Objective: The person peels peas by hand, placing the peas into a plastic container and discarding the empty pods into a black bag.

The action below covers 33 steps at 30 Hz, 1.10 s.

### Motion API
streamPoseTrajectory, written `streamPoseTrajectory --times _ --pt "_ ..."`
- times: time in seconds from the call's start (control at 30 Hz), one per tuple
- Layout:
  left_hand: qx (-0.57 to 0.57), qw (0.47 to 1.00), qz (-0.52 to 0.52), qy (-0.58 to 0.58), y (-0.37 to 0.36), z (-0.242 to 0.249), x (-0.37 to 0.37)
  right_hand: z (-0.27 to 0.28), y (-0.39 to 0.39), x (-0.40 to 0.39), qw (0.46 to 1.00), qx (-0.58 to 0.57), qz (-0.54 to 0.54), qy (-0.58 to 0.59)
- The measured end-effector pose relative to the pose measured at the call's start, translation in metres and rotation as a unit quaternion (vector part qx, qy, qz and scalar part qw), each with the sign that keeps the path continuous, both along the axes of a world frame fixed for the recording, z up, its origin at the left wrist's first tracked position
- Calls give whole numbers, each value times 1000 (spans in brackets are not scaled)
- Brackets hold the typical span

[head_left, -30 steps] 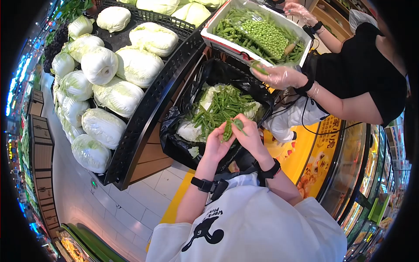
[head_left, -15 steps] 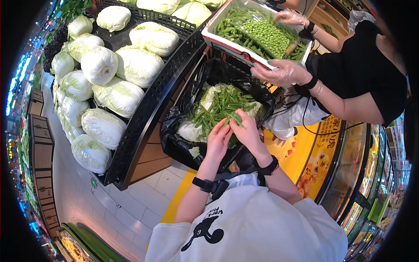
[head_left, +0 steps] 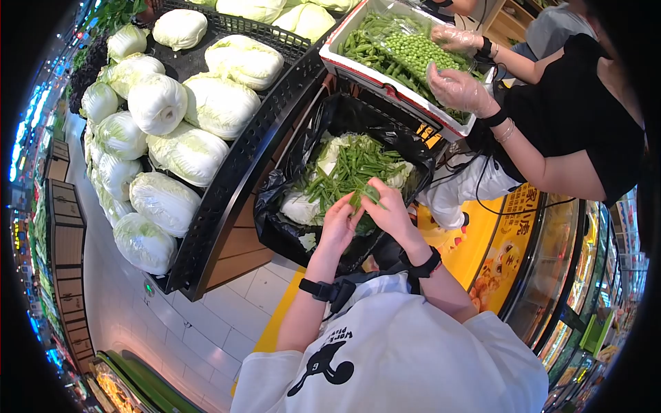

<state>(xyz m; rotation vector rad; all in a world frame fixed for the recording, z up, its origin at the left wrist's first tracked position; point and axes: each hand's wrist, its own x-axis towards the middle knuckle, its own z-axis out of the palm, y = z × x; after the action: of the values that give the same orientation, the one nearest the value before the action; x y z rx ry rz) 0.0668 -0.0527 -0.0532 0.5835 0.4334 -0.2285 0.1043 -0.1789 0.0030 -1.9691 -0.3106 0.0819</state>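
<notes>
Above a bin lined with a black bag (head_left: 281, 172), my left hand (head_left: 339, 221) and my right hand (head_left: 390, 210) meet, fingertips pinched together. Between them is a green pea pod (head_left: 370, 195), bent or split; both hands grip it. Beneath my fingers, the bin holds a heap of pea pods (head_left: 361, 157) lying over pale cabbage leaves (head_left: 297, 206). Whether loose peas are in my fingers is hidden.
A white box (head_left: 385, 88) of pods and a bag of shelled peas (head_left: 421, 54) stands beyond the bin. A co-worker's gloved hands (head_left: 463, 89) are over it. Napa cabbages (head_left: 200, 155) fill a black display rack (head_left: 227, 148) at left.
The pod between my fingers has shifted and looks more opened, while my hands stay nearly in place. The co-worker's nearer gloved hand has lifted from the box's edge to above the peas.
</notes>
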Motion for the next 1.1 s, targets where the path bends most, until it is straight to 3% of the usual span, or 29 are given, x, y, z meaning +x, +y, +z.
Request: streamPoseTrajectory --times 0.13,0.4,0.6,0.7,0.83,0.9,1.0,1.1 --pt "-12 999 -50 -8 3 -7 1 0 -4 1 1000 -23 -1 -13" --pt "-162 983 6 87 0 -2 -5 3 -15 5 999 -47 -22 0" --pt "-151 988 -18 41 5 -2 -4 -19 -25 11 991 27 -128 0" --pt "-108 994 -10 -27 15 -6 -5 -22 -41 13 993 -7 -120 -11" --pt "-169 984 8 -54 29 -6 1 -29 -55 9 992 -70 -105 18" --pt "-192 980 14 -41 29 -1 11 -46 -64 8 994 -69 -74 37" --pt "-239 971 22 -3 28 8 34 -29 -71 2 994 -65 -36 81" --pt "-235 972 13 6 17 32 94 -48 -87 -2 994 -62 -36 79"
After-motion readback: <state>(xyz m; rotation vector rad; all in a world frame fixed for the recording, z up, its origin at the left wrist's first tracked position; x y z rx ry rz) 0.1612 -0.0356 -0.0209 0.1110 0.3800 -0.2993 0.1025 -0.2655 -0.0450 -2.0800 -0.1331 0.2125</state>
